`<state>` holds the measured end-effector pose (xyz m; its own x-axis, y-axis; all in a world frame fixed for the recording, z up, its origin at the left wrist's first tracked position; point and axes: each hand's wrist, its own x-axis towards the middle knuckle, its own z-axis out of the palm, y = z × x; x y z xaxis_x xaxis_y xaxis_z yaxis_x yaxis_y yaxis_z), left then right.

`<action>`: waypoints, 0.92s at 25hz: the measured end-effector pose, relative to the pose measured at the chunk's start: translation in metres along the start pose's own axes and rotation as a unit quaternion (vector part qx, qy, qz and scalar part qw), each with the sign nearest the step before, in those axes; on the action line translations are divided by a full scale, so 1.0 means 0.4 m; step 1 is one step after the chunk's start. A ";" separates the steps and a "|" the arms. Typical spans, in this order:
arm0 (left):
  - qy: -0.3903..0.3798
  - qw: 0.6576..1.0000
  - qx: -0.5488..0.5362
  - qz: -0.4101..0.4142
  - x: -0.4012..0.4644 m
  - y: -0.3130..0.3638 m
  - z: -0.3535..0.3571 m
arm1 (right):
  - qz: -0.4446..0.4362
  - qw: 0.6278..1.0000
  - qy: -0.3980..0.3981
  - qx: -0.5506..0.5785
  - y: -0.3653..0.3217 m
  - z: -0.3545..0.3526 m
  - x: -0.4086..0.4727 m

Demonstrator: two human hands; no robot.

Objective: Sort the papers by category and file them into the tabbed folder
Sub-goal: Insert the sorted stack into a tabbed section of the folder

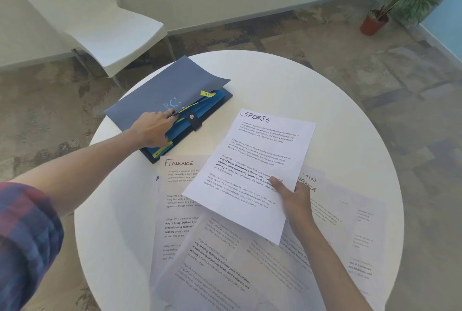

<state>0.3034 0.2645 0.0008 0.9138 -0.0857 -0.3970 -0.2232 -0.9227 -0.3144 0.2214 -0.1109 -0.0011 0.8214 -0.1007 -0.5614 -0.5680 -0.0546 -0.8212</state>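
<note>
Right now your left hand (152, 129) reaches out to ten o'clock on the round white table (325, 100), its fingers tucked under the front edge of the tabbed folder's grey cover (160, 90) and holding it lifted, so the blue dividers (200, 108) and yellow tabs (208, 94) inside show. The tabbed folder (172, 103) lies slantwise, its black snap strap (193, 120) hanging loose off the near edge. Your right hand (295, 198) grips the sheet headed SPORTS (252, 168) by its lower right side, thumb on top of the print and fingers curled beneath, and the sheet hovers tilted at the table's centre, its top corner pointing to one o'clock, just beside the folder but not touching it. Under it, at six o'clock, the other papers (212, 265) lie spread and overlapping; one headed FINANCE (178, 185) pokes out at eight o'clock, touching the folder's near corner. Off the table, a white chair (117, 35) stands at eleven o'clock and a potted plant (375, 20) at two o'clock on the patterned carpet (350, 48).
</note>
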 end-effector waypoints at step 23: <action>0.133 0.984 -0.109 -0.038 -0.018 -0.024 -0.149 | -0.047 0.996 -0.073 -0.032 -0.220 0.189 0.120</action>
<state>0.3194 0.2517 0.0582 0.9879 -0.0825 -0.1312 -0.0996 -0.9865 -0.1299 0.3147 -0.0359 0.0364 0.8668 0.0535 -0.4957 -0.4872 -0.1202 -0.8650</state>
